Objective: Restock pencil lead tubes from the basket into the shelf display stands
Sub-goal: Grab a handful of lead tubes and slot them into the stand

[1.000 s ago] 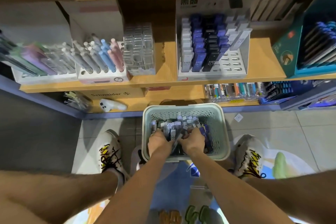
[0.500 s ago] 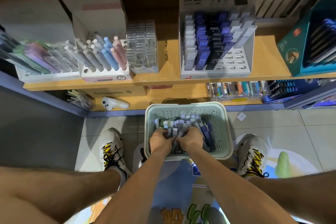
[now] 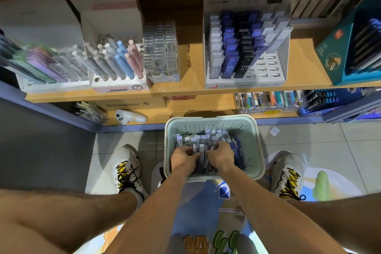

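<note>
A pale green basket (image 3: 256,148) stands on the floor between my feet, filled with several lead tubes (image 3: 208,137) in grey, blue and black. Both hands are inside it. My left hand (image 3: 182,158) and my right hand (image 3: 221,156) sit side by side, fingers curled into the pile around a bunch of tubes between them. On the shelf above stands the white display stand (image 3: 276,80) with rows of grey, blue and black HB 0.7 tubes (image 3: 229,55); its front right slots are bare.
Left of the stand are a clear box stack (image 3: 160,51), a pastel pen stand (image 3: 115,62) and flat packs (image 3: 41,64). A teal box (image 3: 334,55) stands at right. The lower shelf holds a white controller (image 3: 128,116) and pen packs (image 3: 268,100). My shoes flank the basket.
The camera has shifted slightly. Both hands stay in the basket, drawing closer together and gathering tubes between them.
</note>
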{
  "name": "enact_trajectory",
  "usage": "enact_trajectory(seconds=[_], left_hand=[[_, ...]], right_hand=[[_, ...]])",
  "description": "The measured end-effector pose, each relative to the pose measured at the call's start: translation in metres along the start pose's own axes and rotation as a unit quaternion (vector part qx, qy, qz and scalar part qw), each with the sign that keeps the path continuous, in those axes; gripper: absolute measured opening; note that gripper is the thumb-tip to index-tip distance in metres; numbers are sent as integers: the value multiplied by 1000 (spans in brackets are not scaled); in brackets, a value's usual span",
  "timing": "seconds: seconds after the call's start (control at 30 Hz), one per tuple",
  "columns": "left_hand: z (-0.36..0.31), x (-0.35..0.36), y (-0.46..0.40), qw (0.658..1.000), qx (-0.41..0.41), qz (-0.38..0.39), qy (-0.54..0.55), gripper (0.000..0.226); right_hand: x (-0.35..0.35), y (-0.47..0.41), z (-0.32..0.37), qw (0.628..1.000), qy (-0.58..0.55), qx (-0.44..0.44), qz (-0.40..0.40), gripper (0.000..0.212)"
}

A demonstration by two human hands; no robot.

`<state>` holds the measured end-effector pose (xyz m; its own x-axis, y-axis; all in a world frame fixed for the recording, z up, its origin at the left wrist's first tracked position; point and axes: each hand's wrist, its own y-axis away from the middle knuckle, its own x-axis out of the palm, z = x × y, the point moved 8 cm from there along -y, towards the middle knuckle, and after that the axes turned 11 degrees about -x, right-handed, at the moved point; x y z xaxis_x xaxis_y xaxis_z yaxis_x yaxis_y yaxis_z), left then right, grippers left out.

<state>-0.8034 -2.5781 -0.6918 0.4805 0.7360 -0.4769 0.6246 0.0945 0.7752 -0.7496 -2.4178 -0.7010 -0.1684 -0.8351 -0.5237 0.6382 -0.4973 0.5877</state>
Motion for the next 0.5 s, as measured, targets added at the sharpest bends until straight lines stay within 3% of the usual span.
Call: enact_trajectory(seconds=[0.17, 0.37, 0.5], left_hand=[[0, 1, 2, 1000, 4, 20, -5, 11], [3, 0, 0, 1000, -3, 23, -8, 17], [4, 1, -3, 999, -7, 47, -1, 21]], right_hand=[[2, 3, 5, 999, 20, -23, 12, 27], [6, 10, 8, 998, 56, -28, 14, 42], [11, 11, 11, 998, 53, -19, 21, 38]])
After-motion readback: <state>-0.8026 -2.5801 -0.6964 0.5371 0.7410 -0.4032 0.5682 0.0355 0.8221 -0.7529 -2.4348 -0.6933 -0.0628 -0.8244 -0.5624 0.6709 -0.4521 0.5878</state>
